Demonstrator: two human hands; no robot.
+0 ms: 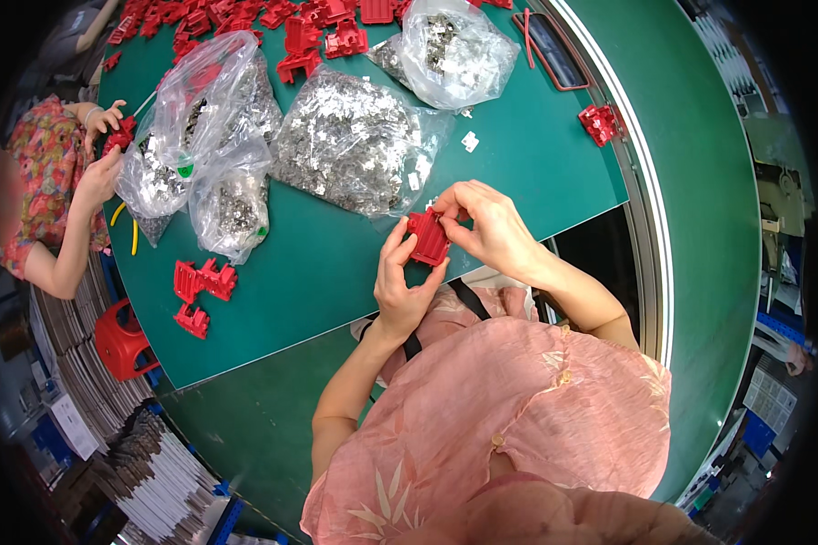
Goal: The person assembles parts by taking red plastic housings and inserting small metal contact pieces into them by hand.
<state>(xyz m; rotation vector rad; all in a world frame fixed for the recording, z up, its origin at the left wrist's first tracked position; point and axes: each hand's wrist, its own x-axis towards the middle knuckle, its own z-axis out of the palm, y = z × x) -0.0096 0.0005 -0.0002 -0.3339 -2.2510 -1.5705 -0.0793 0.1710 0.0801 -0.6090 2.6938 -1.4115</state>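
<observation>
Nearest me, over the near edge of the green table (336,272), I hold a small red moulded plastic part (427,238) between both hands. My left hand (404,282) grips it from below, thumb and fingers closed around its lower left side. My right hand (486,227) comes in from the right, fingertips pinched together on the part's top edge.

To the left on the table lie a few loose red plastic parts (202,289) of the same kind, well apart from my hands. Just beyond my hands sits a wide clear plastic bag (354,141) lying open and full of small silvery metal pieces. Left of it are more clear bags (214,136), crumpled and stacked, holding the same sort of metal pieces. Farther off, right of centre, another clear knotted bag (445,50) holds metal pieces too.

A single red part (600,123) rests near the table's right edge. A heap of red plastic parts (245,18) runs along the far side. At the far left, another person's hands (104,136) hold a red part.
</observation>
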